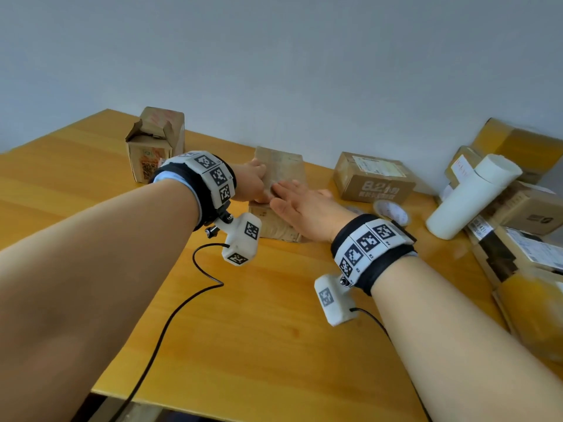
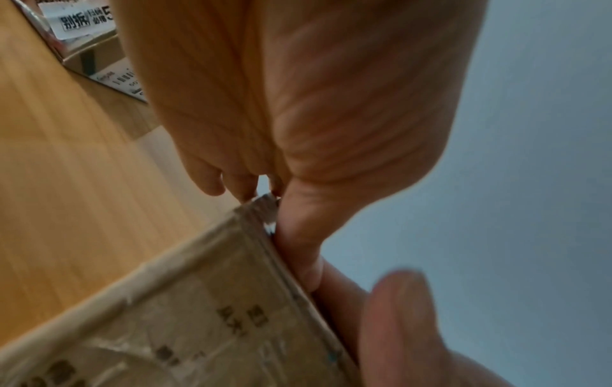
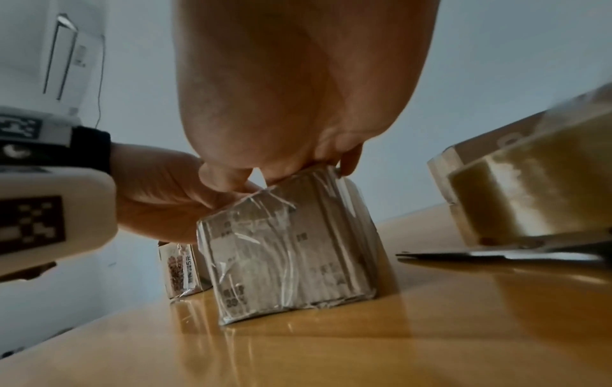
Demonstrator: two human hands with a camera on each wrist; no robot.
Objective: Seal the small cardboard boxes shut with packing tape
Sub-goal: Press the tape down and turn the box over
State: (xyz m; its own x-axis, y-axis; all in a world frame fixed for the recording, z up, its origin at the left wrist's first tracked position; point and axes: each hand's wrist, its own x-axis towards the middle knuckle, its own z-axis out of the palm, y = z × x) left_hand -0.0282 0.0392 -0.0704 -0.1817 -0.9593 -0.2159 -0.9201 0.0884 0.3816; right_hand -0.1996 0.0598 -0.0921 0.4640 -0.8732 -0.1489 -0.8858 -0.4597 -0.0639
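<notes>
An open-flapped box [image 1: 155,144] stands at the table's [image 1: 259,315] far left. The left hand [image 1: 249,182] grips the left side of the tape-wrapped box [image 1: 281,175] at the table's middle, fingers curled round its edge. The right hand [image 1: 301,208] lies flat on its top, fingers straight. A tape roll [image 1: 391,211] and stacked boxes [image 1: 518,190] sit rightward.
</notes>
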